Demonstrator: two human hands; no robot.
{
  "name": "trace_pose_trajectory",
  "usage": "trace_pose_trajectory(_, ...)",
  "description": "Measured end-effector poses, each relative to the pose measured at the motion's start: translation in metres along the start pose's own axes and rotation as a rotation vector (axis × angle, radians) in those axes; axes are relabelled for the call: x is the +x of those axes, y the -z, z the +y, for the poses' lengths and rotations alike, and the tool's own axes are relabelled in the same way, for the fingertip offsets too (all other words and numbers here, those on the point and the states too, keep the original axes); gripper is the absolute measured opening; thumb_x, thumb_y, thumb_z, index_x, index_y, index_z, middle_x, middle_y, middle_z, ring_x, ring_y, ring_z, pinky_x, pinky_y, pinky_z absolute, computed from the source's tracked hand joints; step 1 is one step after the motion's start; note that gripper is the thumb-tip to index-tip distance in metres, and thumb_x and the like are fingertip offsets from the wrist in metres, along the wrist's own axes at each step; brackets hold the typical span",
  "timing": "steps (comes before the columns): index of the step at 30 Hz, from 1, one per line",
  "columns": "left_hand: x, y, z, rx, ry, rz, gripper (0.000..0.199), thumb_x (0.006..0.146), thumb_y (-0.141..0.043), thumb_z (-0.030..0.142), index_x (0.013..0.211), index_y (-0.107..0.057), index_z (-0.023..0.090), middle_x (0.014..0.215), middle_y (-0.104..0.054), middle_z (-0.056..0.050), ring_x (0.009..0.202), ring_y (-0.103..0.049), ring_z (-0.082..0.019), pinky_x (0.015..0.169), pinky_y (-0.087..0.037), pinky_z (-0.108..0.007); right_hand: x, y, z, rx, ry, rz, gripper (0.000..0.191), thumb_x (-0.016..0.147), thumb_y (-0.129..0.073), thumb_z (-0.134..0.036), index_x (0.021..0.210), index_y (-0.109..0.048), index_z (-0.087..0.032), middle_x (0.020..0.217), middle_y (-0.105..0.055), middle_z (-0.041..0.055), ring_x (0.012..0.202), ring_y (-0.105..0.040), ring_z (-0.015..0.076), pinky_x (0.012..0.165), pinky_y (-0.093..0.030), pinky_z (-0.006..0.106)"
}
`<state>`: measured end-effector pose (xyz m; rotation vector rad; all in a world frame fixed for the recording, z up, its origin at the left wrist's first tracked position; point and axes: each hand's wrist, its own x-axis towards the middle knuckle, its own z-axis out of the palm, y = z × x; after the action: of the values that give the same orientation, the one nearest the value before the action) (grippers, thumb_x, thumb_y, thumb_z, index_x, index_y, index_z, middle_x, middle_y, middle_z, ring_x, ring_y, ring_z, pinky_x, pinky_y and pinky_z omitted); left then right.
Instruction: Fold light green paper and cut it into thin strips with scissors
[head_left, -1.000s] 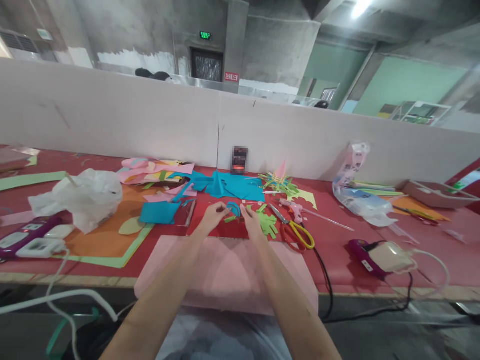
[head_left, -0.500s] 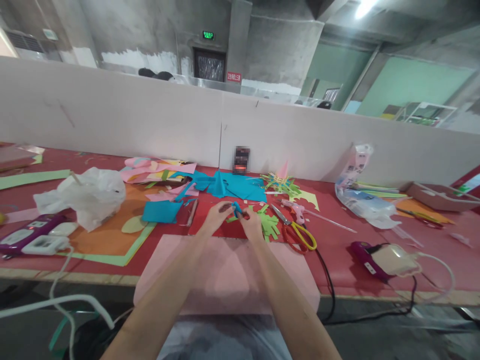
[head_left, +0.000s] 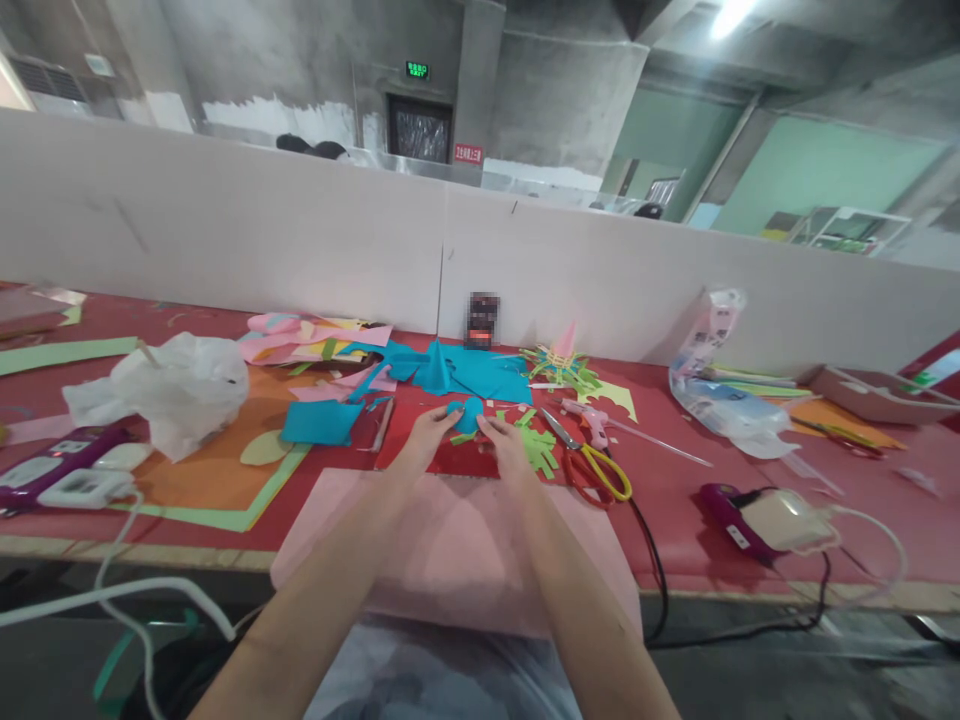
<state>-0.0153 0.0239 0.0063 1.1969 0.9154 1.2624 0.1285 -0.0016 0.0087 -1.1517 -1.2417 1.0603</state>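
Between my two hands, above a red sheet [head_left: 457,460], is a small blue paper piece [head_left: 469,415] with rounded lobes. My left hand [head_left: 433,432] pinches its left side by the fingertips. My right hand [head_left: 502,440] grips the right side between thumb and fingers. Just right of that hand lies a green fringed paper [head_left: 537,445]. Beyond the hands, a blue paper cone [head_left: 436,370] stands on blue sheets [head_left: 499,375]. Scissors [head_left: 592,465] with red and yellow handles and a pink glue gun [head_left: 598,425] rest to the right.
A crumpled white plastic bag [head_left: 184,385] and a purple power strip [head_left: 60,465] are on the left. Another purple power strip [head_left: 739,520] with a white plug and cables sits at right. A pale partition [head_left: 300,240] closes off the table's back.
The blue paper piece, narrow and folded up between my fingers before, now shows spread out flat with rounded lobes. My hands have moved slightly apart.
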Motion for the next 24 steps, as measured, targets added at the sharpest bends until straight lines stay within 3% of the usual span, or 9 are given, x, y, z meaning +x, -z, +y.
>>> trace_pose_trajectory(3,-0.002,-0.002,0.004,-0.14,0.039,-0.011,0.042,0.056,-0.069,0.047,0.078,-0.066,0.011,0.078,-0.067,-0.006,0.072,-0.061,-0.017,0.078,-0.048,-0.035,-0.001,0.0,0.0,0.04,-0.02,-0.051,0.036,0.066,-0.057,-0.052,0.075,-0.064,-0.018,0.063,-0.058,0.0023,0.061,-0.054,0.015,0.047,-0.043,0.023)
trace_pose_trajectory(7,-0.004,-0.003,0.007,-0.145,0.041,0.009,0.043,0.056,-0.069,0.047,0.08,-0.066,0.012,0.08,-0.066,-0.006,0.075,-0.06,-0.017,0.077,-0.048,-0.035,0.0,0.0,0.003,0.036,-0.023,-0.041,0.034,0.064,-0.059,-0.051,0.075,-0.063,-0.019,0.06,-0.055,0.0002,0.055,-0.051,0.013,0.047,-0.042,0.022)
trace_pose_trajectory(13,-0.002,-0.001,-0.003,0.038,0.001,-0.063,0.048,0.056,-0.068,0.048,0.088,-0.065,0.013,0.088,-0.066,-0.008,0.08,-0.06,-0.02,0.074,-0.048,-0.032,0.007,0.004,0.012,0.034,0.014,0.113,0.034,0.062,-0.061,-0.051,0.075,-0.064,-0.02,0.056,-0.055,-0.0027,0.047,-0.047,0.0111,0.046,-0.041,0.024)
trace_pose_trajectory(24,0.002,0.005,0.004,0.345,-0.102,0.052,0.032,0.063,-0.06,0.047,0.063,-0.062,0.015,0.061,-0.06,-0.001,0.062,-0.054,-0.014,0.059,-0.042,-0.024,0.006,0.008,0.006,0.057,0.053,0.157,0.033,0.06,-0.065,-0.046,0.08,-0.066,-0.02,0.063,-0.058,-0.0012,0.045,-0.044,0.0087,0.044,-0.037,0.023)
